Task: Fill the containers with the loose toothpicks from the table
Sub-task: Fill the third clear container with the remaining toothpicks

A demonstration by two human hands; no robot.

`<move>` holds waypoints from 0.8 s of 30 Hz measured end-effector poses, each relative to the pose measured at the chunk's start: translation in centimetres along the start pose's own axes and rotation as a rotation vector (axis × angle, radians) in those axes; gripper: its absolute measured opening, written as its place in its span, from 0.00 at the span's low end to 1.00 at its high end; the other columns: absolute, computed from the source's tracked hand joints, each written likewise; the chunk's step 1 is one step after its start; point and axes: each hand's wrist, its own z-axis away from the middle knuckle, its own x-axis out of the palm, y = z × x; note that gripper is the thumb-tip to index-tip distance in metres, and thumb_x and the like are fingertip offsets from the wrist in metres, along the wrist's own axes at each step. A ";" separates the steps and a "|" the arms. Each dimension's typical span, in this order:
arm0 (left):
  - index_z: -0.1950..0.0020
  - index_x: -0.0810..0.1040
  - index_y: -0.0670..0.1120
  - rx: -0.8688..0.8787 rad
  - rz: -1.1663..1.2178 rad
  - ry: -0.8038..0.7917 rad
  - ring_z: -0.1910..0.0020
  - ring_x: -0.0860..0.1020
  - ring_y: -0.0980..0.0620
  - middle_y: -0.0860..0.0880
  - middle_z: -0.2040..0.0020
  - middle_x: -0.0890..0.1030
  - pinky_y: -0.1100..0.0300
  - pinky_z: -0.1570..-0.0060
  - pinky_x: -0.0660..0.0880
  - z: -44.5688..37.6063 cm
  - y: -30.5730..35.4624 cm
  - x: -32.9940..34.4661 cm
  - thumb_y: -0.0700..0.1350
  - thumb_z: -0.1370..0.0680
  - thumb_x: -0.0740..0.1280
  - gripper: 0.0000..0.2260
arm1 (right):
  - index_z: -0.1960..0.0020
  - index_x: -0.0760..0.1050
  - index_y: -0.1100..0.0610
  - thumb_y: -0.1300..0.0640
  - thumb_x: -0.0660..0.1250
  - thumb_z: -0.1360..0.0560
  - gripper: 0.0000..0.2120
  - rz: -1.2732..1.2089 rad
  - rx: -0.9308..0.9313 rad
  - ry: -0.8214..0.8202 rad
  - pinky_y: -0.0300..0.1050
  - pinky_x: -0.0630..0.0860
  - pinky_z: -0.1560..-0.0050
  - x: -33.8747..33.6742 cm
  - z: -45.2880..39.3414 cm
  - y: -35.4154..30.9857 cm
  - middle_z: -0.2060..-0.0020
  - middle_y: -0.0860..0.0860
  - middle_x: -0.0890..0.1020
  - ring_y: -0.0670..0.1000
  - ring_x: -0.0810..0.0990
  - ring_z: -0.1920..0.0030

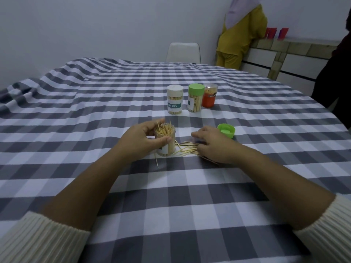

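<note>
While a grey-and-white checked cloth (171,205) covers the tabletop, mid-table the left hand (140,139) grips an open toothpick container (165,141); right hand (212,143) fingers curl over loose toothpicks (187,149) beside it, below a pale wall (114,25).

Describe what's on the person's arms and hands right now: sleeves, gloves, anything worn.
Both arms wear cream, rib-knit sleeves, pushed up so the forearms are bare: left sleeve, right sleeve. The left hand and right hand are bare, with no gloves. No rings, watch or bracelets are visible from this view.
</note>
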 end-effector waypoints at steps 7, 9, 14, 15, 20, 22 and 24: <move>0.27 0.64 0.54 -0.008 -0.012 0.003 0.39 0.71 0.58 0.51 0.33 0.74 0.70 0.53 0.70 0.2 0.3 0.0 0.51 0.27 0.69 0.29 | 0.34 0.74 0.54 0.58 0.55 0.20 0.17 0.057 -0.007 -0.322 0.42 0.68 0.44 -2.3 -0.4 -0.8 0.42 0.50 0.75 0.50 0.73 0.45; 0.27 0.64 0.54 -0.010 -0.020 0.002 0.37 0.71 0.55 0.50 0.33 0.74 0.66 0.49 0.71 0.2 0.3 0.0 0.51 0.26 0.69 0.29 | 0.36 0.75 0.53 0.57 0.59 0.21 0.15 0.087 -0.030 -0.399 0.42 0.69 0.48 -3.0 -0.1 -0.7 0.46 0.50 0.77 0.49 0.73 0.50; 0.27 0.64 0.54 -0.017 -0.028 -0.001 0.35 0.71 0.52 0.50 0.32 0.73 0.62 0.47 0.72 0.1 0.3 0.0 0.52 0.26 0.68 0.29 | 0.34 0.72 0.51 0.55 0.66 0.24 0.18 0.219 -0.037 -0.404 0.46 0.72 0.44 -3.2 0.6 0.1 0.45 0.53 0.76 0.52 0.74 0.49; 0.27 0.64 0.54 -0.018 -0.027 -0.002 0.35 0.71 0.53 0.50 0.32 0.74 0.63 0.48 0.72 0.1 0.2 0.0 0.52 0.26 0.68 0.29 | 0.34 0.72 0.51 0.55 0.65 0.24 0.18 0.209 -0.036 -0.379 0.45 0.72 0.44 -3.1 0.6 0.1 0.45 0.52 0.77 0.52 0.75 0.48; 0.27 0.65 0.54 -0.018 -0.021 -0.001 0.36 0.72 0.54 0.50 0.34 0.75 0.69 0.54 0.71 0.1 0.2 0.0 0.52 0.27 0.69 0.29 | 0.33 0.73 0.51 0.56 0.64 0.22 0.17 0.185 -0.033 -0.300 0.40 0.71 0.47 -2.2 0.0 -0.4 0.46 0.50 0.78 0.50 0.74 0.48; 0.27 0.65 0.54 -0.019 -0.017 0.002 0.40 0.72 0.57 0.51 0.34 0.75 0.71 0.56 0.71 0.1 0.1 0.0 0.52 0.27 0.69 0.29 | 0.34 0.73 0.51 0.56 0.63 0.22 0.16 0.190 -0.046 -0.301 0.41 0.71 0.46 -2.0 -0.2 -1.0 0.46 0.51 0.78 0.50 0.75 0.48; 0.27 0.65 0.54 -0.014 -0.023 0.002 0.42 0.71 0.59 0.51 0.35 0.75 0.71 0.56 0.71 0.1 0.1 0.0 0.51 0.27 0.69 0.29 | 0.36 0.74 0.52 0.56 0.61 0.22 0.15 0.238 -0.066 -0.296 0.45 0.73 0.45 -1.6 -0.5 -1.5 0.47 0.52 0.77 0.51 0.75 0.49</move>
